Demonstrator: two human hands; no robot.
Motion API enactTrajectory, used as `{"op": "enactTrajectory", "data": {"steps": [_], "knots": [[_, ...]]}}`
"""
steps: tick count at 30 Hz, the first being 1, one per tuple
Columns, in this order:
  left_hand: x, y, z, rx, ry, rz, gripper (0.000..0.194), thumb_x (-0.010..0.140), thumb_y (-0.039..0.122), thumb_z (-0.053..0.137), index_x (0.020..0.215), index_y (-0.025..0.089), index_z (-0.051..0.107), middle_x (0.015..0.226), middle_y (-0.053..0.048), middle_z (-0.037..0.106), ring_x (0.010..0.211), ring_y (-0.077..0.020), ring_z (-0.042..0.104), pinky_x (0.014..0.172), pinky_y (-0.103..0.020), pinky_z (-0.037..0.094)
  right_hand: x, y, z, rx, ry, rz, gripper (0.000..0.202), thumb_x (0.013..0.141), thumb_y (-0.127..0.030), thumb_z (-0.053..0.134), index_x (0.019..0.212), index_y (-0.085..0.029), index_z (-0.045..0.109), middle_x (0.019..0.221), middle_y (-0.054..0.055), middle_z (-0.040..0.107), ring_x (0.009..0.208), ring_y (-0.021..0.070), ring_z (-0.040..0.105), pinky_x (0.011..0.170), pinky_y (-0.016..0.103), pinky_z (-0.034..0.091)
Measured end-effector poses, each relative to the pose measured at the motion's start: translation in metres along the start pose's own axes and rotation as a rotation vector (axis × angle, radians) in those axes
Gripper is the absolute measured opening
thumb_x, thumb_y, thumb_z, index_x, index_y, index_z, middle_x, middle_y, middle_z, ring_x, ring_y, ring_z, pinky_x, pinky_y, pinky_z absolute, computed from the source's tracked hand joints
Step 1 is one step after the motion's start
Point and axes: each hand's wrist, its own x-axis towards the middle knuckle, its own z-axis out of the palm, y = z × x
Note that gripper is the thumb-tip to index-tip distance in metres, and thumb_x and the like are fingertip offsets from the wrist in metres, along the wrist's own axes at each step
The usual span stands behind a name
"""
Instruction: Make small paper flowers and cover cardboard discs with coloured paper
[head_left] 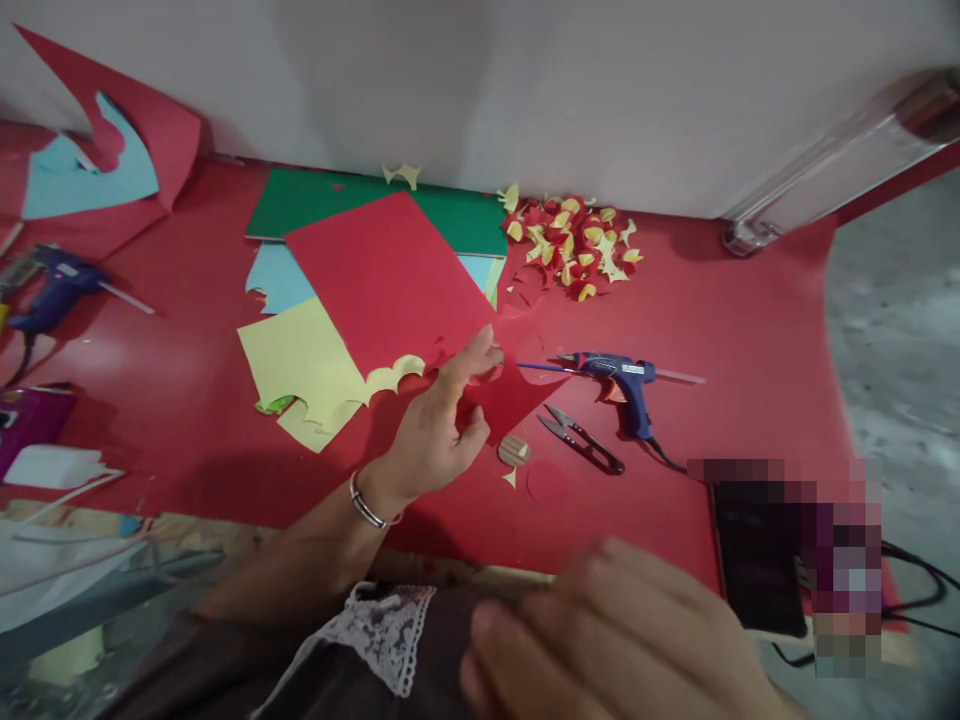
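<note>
Mid-frame, our left hand (pixel 435 435), thumb and fingers parted, reaches to the lower edge of the red paper (pixel 390 280). Our right hand (pixel 600 640) blurs at bottom; we can't tell whether it grips anything.

The glue gun (pixel 634 385) looks dark blue, its trigger orange.

Red sheet (pixel 390 275), smooth matt paper; snips (pixel 591 446), metal blades; tube (pixel 840 165), glossy plastic.

2 glue guns (pixel 60 285): left, right | paper sheets (pixel 390 280): between | scrap heap (pixel 574 240): behind right gun (pixel 630 380)
</note>
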Motion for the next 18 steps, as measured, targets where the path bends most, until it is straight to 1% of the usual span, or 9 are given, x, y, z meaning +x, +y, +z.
{"op": "enactTrajectory", "data": {"steps": [1, 2, 3, 5, 9, 11, 13, 15, 18], "knots": [[0.000, 0.001, -0.001, 0.015, -0.034, -0.025, 0.096, 0.094, -0.001, 0.052, 0.176, 0.034, 0.015, 0.161, -0.013, 0.062, 0.141, -0.0237, 0.069, 0.104, -0.036, 0.065, 0.007, 0.009, 0.001, 0.002, 0.063, -0.057, 0.023, 0.101, -0.022, 0.067, 0.081, -0.032, 0.073, 0.055, -0.006, 0.062, 0.046, 0.0168, 0.053, 0.048, 0.036, 0.047], [0.001, 0.002, -0.002, 0.030, -0.072, -0.055, 0.098, 0.093, -0.002, 0.051, 0.176, 0.035, 0.014, 0.162, -0.013, 0.061, 0.141, -0.0240, 0.068, 0.105, -0.037, 0.065, 0.014, 0.020, 0.003, 0.027, 0.009, -0.145, 0.017, 0.103, -0.023, 0.067, 0.089, -0.028, 0.075, 0.059, -0.004, 0.066, 0.049, 0.0162, 0.057, 0.050, 0.034, 0.050], [0.001, 0.003, -0.002, 0.044, -0.108, -0.083, 0.100, 0.092, -0.003, 0.051, 0.176, 0.035, 0.013, 0.164, -0.013, 0.060, 0.142, -0.0243, 0.068, 0.106, -0.039, 0.065, 0.017, 0.032, 0.007, 0.035, -0.021, -0.127, 0.013, 0.103, -0.021, 0.067, 0.093, -0.026, 0.073, 0.062, -0.004, 0.068, 0.052, 0.0151, 0.059, 0.054, 0.032, 0.052], [0.001, 0.004, -0.003, 0.061, -0.157, -0.112, 0.102, 0.091, -0.003, 0.050, 0.176, 0.036, 0.010, 0.166, -0.012, 0.058, 0.144, -0.0249, 0.067, 0.107, -0.041, 0.065, 0.018, 0.057, 0.017, 0.010, 0.050, 0.007, 0.011, 0.104, -0.019, 0.066, 0.096, -0.025, 0.071, 0.069, -0.002, 0.071, 0.057, 0.0144, 0.064, 0.057, 0.030, 0.051], [0.003, 0.007, -0.004, 0.071, -0.241, -0.120, 0.103, 0.090, -0.002, 0.047, 0.177, 0.036, 0.008, 0.169, -0.012, 0.055, 0.146, -0.0235, 0.065, 0.099, -0.036, 0.066, 0.004, 0.096, 0.043, -0.013, 0.156, 0.286, 0.012, 0.105, -0.031, 0.068, 0.098, -0.023, 0.074, 0.080, 0.002, 0.076, 0.066, 0.0158, 0.068, 0.064, 0.030, 0.054], [0.005, 0.008, -0.007, 0.092, -0.335, -0.130, 0.104, 0.087, -0.003, 0.046, 0.177, 0.035, 0.011, 0.167, -0.012, 0.057, 0.137, -0.0222, 0.070, 0.095, -0.034, 0.065, 0.000, 0.108, 0.050, 0.010, 0.219, 0.365, 0.013, 0.104, -0.034, 0.069, 0.099, -0.023, 0.076, 0.084, 0.003, 0.076, 0.069, 0.0172, 0.069, 0.067, 0.032, 0.056], [0.007, 0.009, -0.010, 0.122, -0.432, -0.145, 0.103, 0.086, -0.003, 0.045, 0.177, 0.035, 0.014, 0.165, -0.010, 0.061, 0.119, -0.0201, 0.077, 0.092, -0.034, 0.064, -0.001, 0.117, 0.052, 0.052, 0.259, 0.435, 0.014, 0.103, -0.035, 0.070, 0.104, -0.024, 0.078, 0.088, 0.004, 0.077, 0.071, 0.0176, 0.068, 0.069, 0.033, 0.056], [0.009, 0.009, -0.015, 0.130, -0.502, -0.151, 0.102, 0.087, -0.002, 0.045, 0.177, 0.037, 0.016, 0.162, -0.008, 0.063, 0.104, -0.0176, 0.078, 0.089, -0.034, 0.063, 0.001, 0.125, 0.051, 0.108, 0.278, 0.492, 0.016, 0.102, -0.037, 0.071, 0.106, -0.024, 0.079, 0.095, 0.006, 0.078, 0.077, 0.0191, 0.069, 0.072, 0.035, 0.057], [0.009, 0.007, -0.021, 0.093, -0.564, -0.128, 0.102, 0.088, -0.002, 0.045, 0.177, 0.039, 0.015, 0.159, -0.005, 0.066, 0.100, -0.0149, 0.078, 0.089, -0.031, 0.062, 0.004, 0.134, 0.049, 0.183, 0.260, 0.534, 0.021, 0.102, -0.041, 0.071, 0.110, -0.023, 0.080, 0.103, 0.008, 0.080, 0.084, 0.0208, 0.071, 0.077, 0.037, 0.058]]}}
